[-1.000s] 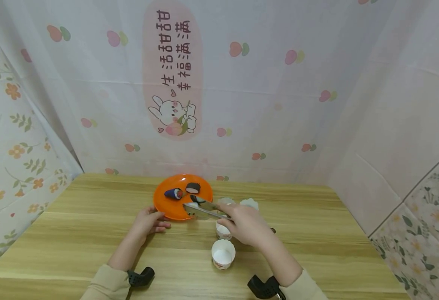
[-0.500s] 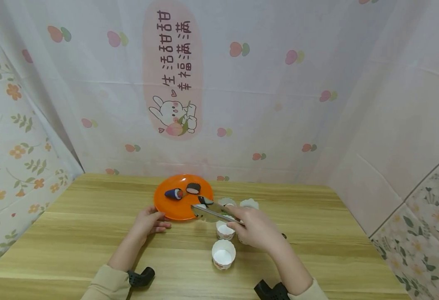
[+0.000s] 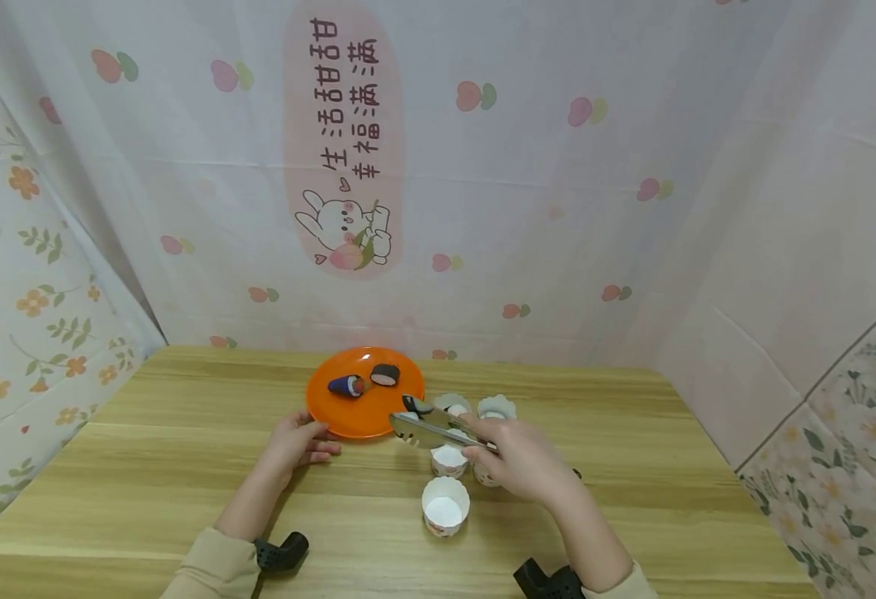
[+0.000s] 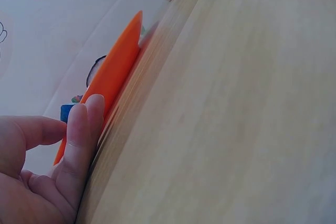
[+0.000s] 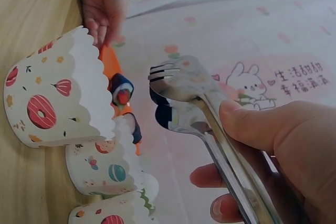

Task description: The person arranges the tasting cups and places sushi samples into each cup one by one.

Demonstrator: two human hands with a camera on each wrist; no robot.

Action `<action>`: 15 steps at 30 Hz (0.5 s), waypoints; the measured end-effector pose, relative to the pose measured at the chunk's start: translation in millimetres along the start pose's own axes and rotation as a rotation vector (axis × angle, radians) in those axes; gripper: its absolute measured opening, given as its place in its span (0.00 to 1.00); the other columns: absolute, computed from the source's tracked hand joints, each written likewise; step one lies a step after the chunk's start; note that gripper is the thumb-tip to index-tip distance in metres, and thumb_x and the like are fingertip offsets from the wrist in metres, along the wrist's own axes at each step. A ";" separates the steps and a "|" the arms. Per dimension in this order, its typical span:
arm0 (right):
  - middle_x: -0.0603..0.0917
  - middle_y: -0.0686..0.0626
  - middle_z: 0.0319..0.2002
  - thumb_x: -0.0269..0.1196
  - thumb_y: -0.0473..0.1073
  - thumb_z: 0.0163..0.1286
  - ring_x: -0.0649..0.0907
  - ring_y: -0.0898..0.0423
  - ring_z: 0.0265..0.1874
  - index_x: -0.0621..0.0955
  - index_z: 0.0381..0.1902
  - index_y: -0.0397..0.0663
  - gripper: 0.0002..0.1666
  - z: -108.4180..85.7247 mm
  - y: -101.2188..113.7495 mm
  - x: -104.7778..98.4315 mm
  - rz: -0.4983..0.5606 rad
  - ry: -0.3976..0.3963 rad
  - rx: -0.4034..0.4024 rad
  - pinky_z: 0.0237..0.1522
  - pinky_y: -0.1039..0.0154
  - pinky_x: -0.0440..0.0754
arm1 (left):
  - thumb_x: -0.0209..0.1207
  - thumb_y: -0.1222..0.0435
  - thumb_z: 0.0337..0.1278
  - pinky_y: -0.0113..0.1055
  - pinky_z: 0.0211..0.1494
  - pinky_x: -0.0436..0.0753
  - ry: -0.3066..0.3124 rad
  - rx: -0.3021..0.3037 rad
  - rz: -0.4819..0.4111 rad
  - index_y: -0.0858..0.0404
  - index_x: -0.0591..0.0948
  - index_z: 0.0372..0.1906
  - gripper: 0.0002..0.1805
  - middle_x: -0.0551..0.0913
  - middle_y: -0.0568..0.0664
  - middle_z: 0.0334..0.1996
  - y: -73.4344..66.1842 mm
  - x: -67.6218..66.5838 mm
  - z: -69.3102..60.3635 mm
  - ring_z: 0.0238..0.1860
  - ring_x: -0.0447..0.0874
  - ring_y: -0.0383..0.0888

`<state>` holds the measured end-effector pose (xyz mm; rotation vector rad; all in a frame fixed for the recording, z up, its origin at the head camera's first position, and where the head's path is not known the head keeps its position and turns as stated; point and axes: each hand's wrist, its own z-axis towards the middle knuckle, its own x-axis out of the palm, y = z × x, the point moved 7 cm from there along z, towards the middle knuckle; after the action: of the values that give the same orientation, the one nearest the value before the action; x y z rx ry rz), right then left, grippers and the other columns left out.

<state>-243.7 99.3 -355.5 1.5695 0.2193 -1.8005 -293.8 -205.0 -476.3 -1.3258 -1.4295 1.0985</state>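
Observation:
My right hand (image 3: 520,453) grips metal tongs (image 3: 445,428) and holds them above the paper cups, just right of the orange plate (image 3: 366,420). Between the tong tips a small dark piece (image 5: 161,111) shows, with some white on it in the head view; its kind is unclear. My left hand (image 3: 295,449) pinches the plate's near left rim, thumb above and fingers at the underside. On the plate lie a toy sushi cone (image 3: 346,386) in a dark blue wrap and a black-wrapped sushi roll (image 3: 385,375).
Several scalloped paper cups stand right of the plate; the nearest cup (image 3: 446,506) sits in front of the others, and one cup (image 3: 496,408) is at the back right. Some are partly hidden by my right hand. A patterned curtain (image 3: 557,208) hangs behind the table.
My right hand and the tongs have moved right and slightly nearer, from over the plate to beside its right rim, with the dark piece in the tongs. My left hand stays at the plate.

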 end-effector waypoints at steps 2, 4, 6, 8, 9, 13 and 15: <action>0.84 0.53 0.43 0.64 0.47 0.66 0.71 0.65 0.20 0.77 0.62 0.48 0.27 -0.9 -2.1 -1.0 0.028 0.011 0.012 0.21 0.67 0.70 | 0.47 0.71 0.69 0.33 0.31 0.84 0.000 -0.001 0.003 0.78 0.58 0.63 0.23 0.83 0.58 0.32 0.4 0.4 0.4 0.27 0.86 0.45; 0.84 0.50 0.47 0.64 0.47 0.66 0.71 0.65 0.19 0.77 0.62 0.47 0.27 -2.0 -3.7 -2.7 0.049 0.016 0.017 0.20 0.67 0.70 | 0.47 0.71 0.69 0.33 0.31 0.84 -0.005 -0.005 0.004 0.78 0.58 0.64 0.24 0.83 0.57 0.31 0.7 0.4 0.8 0.27 0.86 0.45; 0.83 0.49 0.49 0.64 0.46 0.66 0.72 0.64 0.19 0.77 0.62 0.47 0.27 -3.2 -5.4 -3.9 0.054 0.023 0.017 0.21 0.66 0.70 | 0.47 0.71 0.69 0.34 0.31 0.85 -0.005 -0.005 0.008 0.78 0.58 0.64 0.24 0.83 0.57 0.32 0.7 0.2 1.3 0.27 0.86 0.45; 0.82 0.47 0.53 0.64 0.46 0.66 0.76 0.62 0.25 0.77 0.62 0.46 0.27 -4.5 -6.5 -5.2 0.053 0.028 0.010 0.25 0.66 0.72 | 0.47 0.70 0.69 0.34 0.32 0.85 -0.013 -0.009 0.011 0.78 0.58 0.64 0.24 0.83 0.57 0.32 0.6 -0.5 1.4 0.27 0.86 0.45; 0.81 0.47 0.55 0.64 0.46 0.66 0.76 0.61 0.27 0.77 0.62 0.46 0.27 -5.1 -7.0 -5.8 0.057 0.032 0.008 0.27 0.65 0.72 | 0.46 0.70 0.69 0.34 0.31 0.85 -0.015 -0.008 0.011 0.78 0.58 0.64 0.24 0.82 0.57 0.32 0.3 -0.7 1.1 0.27 0.86 0.45; 0.80 0.46 0.55 0.64 0.47 0.67 0.76 0.60 0.27 0.76 0.63 0.45 0.28 -7.0 -11.4 -6.7 0.072 0.057 0.021 0.30 0.64 0.72 | 0.46 0.71 0.69 0.34 0.32 0.85 -0.012 -0.008 0.013 0.78 0.58 0.64 0.24 0.82 0.58 0.33 0.5 -0.7 0.2 0.27 0.86 0.46; 0.80 0.46 0.56 0.63 0.47 0.67 0.74 0.60 0.24 0.75 0.63 0.46 0.28 -7.9 -13.8 -7.2 0.073 0.069 0.033 0.28 0.64 0.72 | 0.46 0.71 0.69 0.34 0.32 0.85 -0.011 -0.009 0.013 0.78 0.58 0.64 0.24 0.82 0.59 0.33 0.5 -0.4 -0.2 0.27 0.86 0.45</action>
<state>-246.0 116.6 -355.3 1.6435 0.1634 -1.7031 -293.5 -205.4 -476.7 -1.3388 -1.4379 1.1106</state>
